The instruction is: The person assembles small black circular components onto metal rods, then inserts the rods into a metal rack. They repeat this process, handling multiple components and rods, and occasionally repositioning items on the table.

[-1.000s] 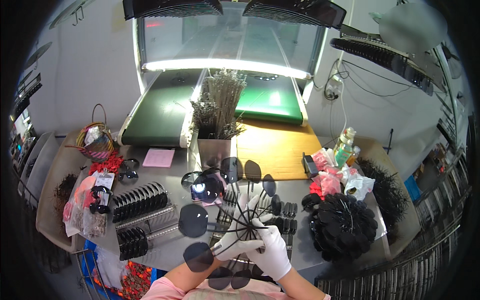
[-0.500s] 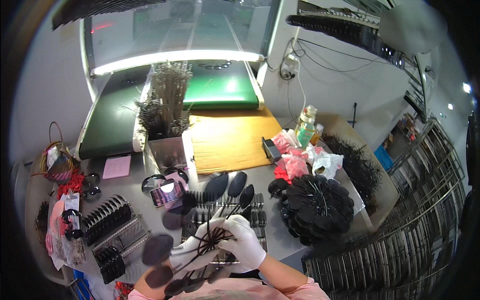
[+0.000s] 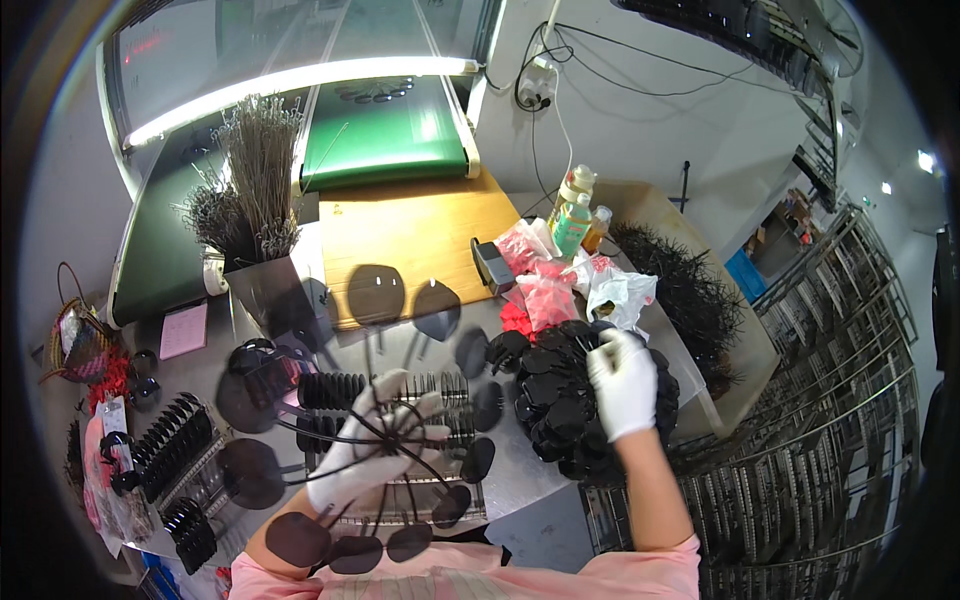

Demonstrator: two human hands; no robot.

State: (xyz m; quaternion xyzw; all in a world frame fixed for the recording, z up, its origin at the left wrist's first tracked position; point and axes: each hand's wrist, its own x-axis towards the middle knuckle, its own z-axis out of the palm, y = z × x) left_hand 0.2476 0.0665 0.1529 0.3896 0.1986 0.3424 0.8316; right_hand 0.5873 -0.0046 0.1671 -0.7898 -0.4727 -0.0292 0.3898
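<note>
My white-gloved left hand holds a wheel-shaped rack by its hub. Thin black spokes fan out from it, each ending in a dark, rounded lens-like disc. My right hand, also gloved in white, is over the right side of a round black pile of similar dark discs on stems. Its fingers are bent together at the pile's top; what they pinch, if anything, is hidden. Rows of dark lenses in a metal rack lie behind the wheel, partly covered by it.
A metal bin of thin wire hooks stands before the green conveyor. Bottles and crumpled red-and-white bags sit beside a yellow board. Further right is a tub of black wiry pieces; black lens racks lie left.
My right hand has left the wheel-shaped rack and moved right to the black pile. In my left hand the rack now faces up, its spokes spread around. The view has shifted right.
</note>
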